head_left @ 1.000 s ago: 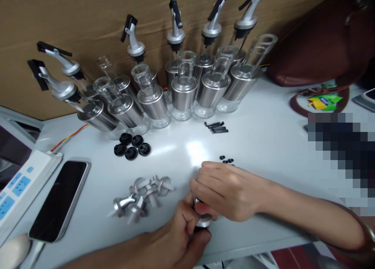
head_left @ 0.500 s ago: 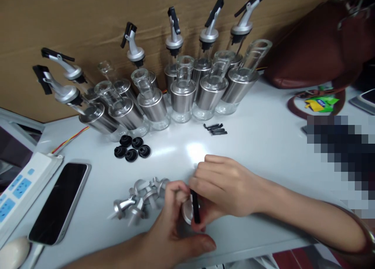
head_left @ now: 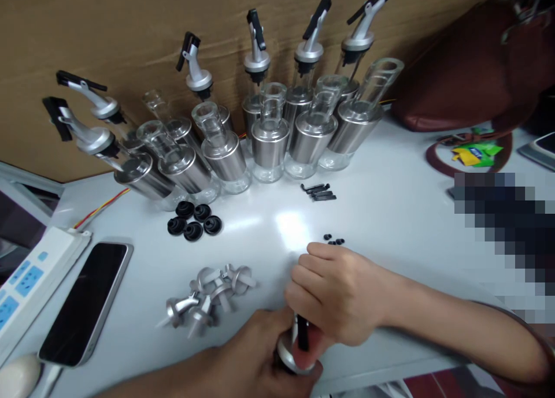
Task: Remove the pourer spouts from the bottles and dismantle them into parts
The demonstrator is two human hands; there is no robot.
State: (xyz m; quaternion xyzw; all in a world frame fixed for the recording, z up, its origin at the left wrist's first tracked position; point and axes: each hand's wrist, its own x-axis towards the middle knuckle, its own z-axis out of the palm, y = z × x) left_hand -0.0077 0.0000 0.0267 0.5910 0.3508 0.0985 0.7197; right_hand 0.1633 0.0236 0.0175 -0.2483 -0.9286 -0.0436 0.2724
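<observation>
Near the front edge, my left hand (head_left: 269,352) is wrapped around the base of a silver pourer (head_left: 288,354). My right hand (head_left: 333,294) closes over the pourer's upper part, with its thumb beside the black lever (head_left: 303,333). To the left lie several loose silver spouts (head_left: 221,288). Several black stoppers (head_left: 193,231) sit behind them. Thin black levers (head_left: 323,192) lie in front of the bottles, and small black pieces (head_left: 340,241) are just behind my right hand. The pourer's underside is hidden by my fingers.
Glass bottles with steel sleeves (head_left: 271,149) stand along the cardboard (head_left: 130,28), some topped with pourers. A phone (head_left: 87,302) and power strip (head_left: 26,276) are at left. A brown bag (head_left: 459,69) and green-yellow packet (head_left: 477,154) are at right.
Both hands have moved slightly toward the front edge with the pourer. My left fingers have closed around its base, and the small black pieces behind my right hand have come into view.
</observation>
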